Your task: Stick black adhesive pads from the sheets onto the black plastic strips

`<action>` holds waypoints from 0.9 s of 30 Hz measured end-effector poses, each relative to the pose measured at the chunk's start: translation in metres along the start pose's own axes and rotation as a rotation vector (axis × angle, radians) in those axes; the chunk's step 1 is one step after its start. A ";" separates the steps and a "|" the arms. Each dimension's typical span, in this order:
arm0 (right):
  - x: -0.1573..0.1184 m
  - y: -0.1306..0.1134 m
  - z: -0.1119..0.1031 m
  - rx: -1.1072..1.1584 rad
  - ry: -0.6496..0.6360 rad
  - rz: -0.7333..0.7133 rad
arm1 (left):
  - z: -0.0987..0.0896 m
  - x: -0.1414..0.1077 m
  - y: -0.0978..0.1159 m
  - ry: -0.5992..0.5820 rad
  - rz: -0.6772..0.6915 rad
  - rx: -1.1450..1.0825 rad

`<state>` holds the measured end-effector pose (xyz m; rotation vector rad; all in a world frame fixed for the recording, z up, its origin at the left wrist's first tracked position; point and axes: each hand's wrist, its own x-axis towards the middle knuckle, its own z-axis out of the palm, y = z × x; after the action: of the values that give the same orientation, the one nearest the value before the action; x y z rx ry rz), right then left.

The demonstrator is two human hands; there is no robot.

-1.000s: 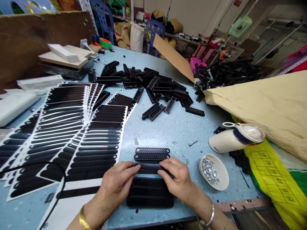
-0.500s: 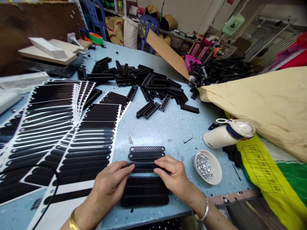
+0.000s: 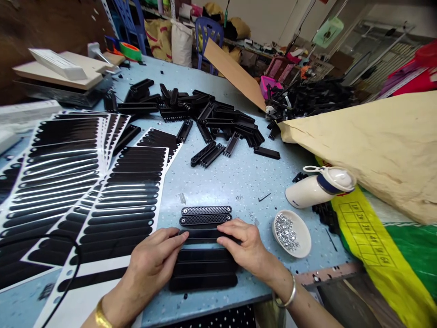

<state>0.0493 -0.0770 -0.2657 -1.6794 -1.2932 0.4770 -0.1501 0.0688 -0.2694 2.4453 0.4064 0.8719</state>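
A long black strip (image 3: 202, 234) lies crosswise between my two hands, over or on a dark bar whose edge shows below it. My left hand (image 3: 150, 260) pinches its left end between thumb and forefinger. At the other end, my right hand (image 3: 248, 246) has its thumb and fingers closed on the strip. Just beyond are two black bars with a crosshatched face (image 3: 206, 215) and a screw or nut at each end. Several smooth black bars (image 3: 203, 269) lie side by side nearer me. Fingers cover both ends of the held strip.
Sheets of black adhesive strips (image 3: 126, 200) spread at the left, crossed by a black cable (image 3: 79, 255). At the right stand a white bowl (image 3: 305, 241) of small metal nuts and a white bottle (image 3: 303, 193). A hex key (image 3: 264, 197) lies nearby. Black parts (image 3: 218, 114) are heaped farther back.
The view has shifted slightly. Both hands stay on the strip's ends, and its top now looks flatter and more even than before.
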 end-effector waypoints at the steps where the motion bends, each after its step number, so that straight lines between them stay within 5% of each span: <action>1: -0.001 0.000 -0.002 -0.005 0.005 0.008 | -0.001 0.001 0.000 0.005 0.002 0.002; 8: -0.018 -0.002 -0.038 -0.096 0.209 0.087 | 0.001 0.004 0.003 0.024 -0.033 -0.035; 11: -0.028 -0.017 -0.035 -0.164 0.315 0.073 | -0.007 0.002 0.009 0.036 -0.061 -0.015; 15: -0.038 -0.060 0.026 -0.152 0.171 -0.133 | -0.040 -0.012 0.019 0.106 -0.160 0.040; 18: -0.040 -0.084 0.096 -0.218 -0.133 -0.553 | -0.075 -0.037 0.019 0.163 -0.258 0.068; 21: -0.047 -0.091 0.147 -0.400 -0.374 -0.567 | -0.107 -0.080 0.017 0.177 -0.354 0.172; 23: -0.056 -0.087 0.165 -0.384 -0.357 -0.564 | -0.122 -0.116 0.019 0.175 -0.486 0.238; 27: -0.078 -0.069 0.173 -0.181 -0.040 -0.630 | -0.129 -0.173 0.024 0.175 -0.914 0.130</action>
<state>-0.1481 -0.0712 -0.3100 -1.3032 -1.8382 0.0158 -0.3618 0.0210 -0.2573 1.9264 1.5172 0.6390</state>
